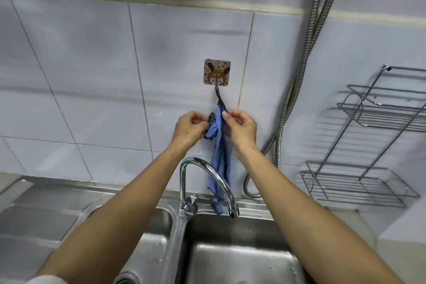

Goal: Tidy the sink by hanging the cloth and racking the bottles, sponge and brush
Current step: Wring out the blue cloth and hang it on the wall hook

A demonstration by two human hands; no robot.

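Observation:
A blue cloth [220, 163] hangs down the tiled wall from a dark braided cord [219, 99]. The cord is looped on a square cartoon hook [217, 72]. My left hand [190, 128] pinches the bunched top of the cloth and the cord's left end. My right hand [241, 125] pinches the cord just right of the cloth's top. The cloth's lower end drops behind the tap to the sink ledge. No bottles, sponge or brush are in view.
A chrome swan-neck tap [207, 180] stands between my forearms over a steel double sink [242, 260]. An empty wire rack [368, 140] is fixed to the wall at right. A metal shower hose [306, 64] runs down beside it. A steel drainboard [34, 214] lies at left.

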